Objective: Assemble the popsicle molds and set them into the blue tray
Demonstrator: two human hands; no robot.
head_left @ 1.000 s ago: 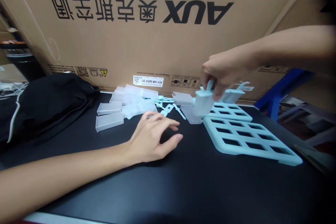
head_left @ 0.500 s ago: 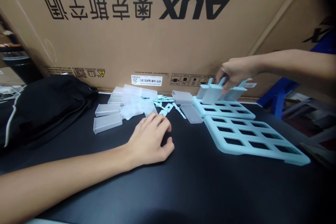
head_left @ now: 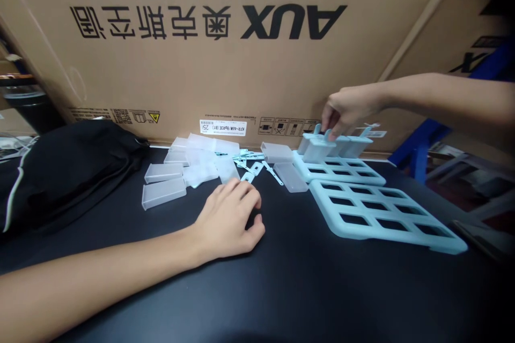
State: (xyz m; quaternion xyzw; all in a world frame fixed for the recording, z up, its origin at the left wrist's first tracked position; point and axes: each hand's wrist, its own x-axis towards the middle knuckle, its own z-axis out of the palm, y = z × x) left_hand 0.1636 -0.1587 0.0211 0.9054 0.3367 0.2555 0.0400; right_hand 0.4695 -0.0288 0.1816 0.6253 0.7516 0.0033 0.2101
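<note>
While your right hand point(head_left: 346, 110) reaches out over the far rack point(head_left: 341, 169), its fingers point(head_left: 330, 127) are pinched on the top of a pale blue mould point(head_left: 317, 149) that stands upright in a slot at the rack's far left corner, first in a short row of like moulds along the rack's far edge; the grip from above suits a piece that drops straight down into its opening. A second, empty rack point(head_left: 386, 214) lies flat just nearer you, toward the right edge of the tabletop point(head_left: 306, 289), its open slots facing up. Your left hand point(head_left: 229, 220) rests on the tabletop near the middle, fingers loosely curled and holding nothing, just beside the loose parts it could reach. Those parts lie along the far edge: clear plastic sleeves point(head_left: 189, 169) tumbled on their sides in a heap, and thin blue sticks point(head_left: 251, 163) scattered between the heap and the racks. A black bag point(head_left: 68, 166) slumps at the far left corner, and a big cardboard box point(head_left: 225, 43) stands behind everything like a backstop.
</note>
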